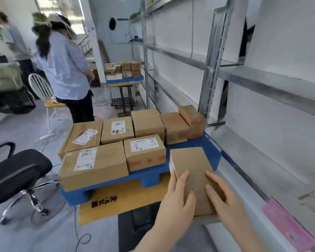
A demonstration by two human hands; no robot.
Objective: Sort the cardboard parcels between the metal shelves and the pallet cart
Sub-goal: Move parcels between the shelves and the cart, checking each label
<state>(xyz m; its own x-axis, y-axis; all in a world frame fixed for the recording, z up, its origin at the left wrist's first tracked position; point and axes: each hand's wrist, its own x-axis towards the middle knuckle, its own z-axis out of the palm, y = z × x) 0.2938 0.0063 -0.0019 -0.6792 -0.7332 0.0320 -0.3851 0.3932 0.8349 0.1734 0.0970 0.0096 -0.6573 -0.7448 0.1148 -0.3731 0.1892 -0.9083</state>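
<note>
I hold a plain brown cardboard parcel (191, 164) in both hands, just above the near right corner of the blue pallet (149, 176). My left hand (176, 195) grips its left side with fingers over the top. My right hand (224, 199) lies on its top right. Several taped parcels (98, 160) with white labels cover the rest of the pallet. The metal shelves (262, 82) run along the right wall, and their visible levels are bare.
A black office chair (16, 175) stands at the left. A person in a light blue shirt (65, 70) stands behind the pallet beside a white chair (42, 90). A second blue pallet with parcels (124, 71) sits farther back. Pink sheets (287, 222) lie on the lowest shelf.
</note>
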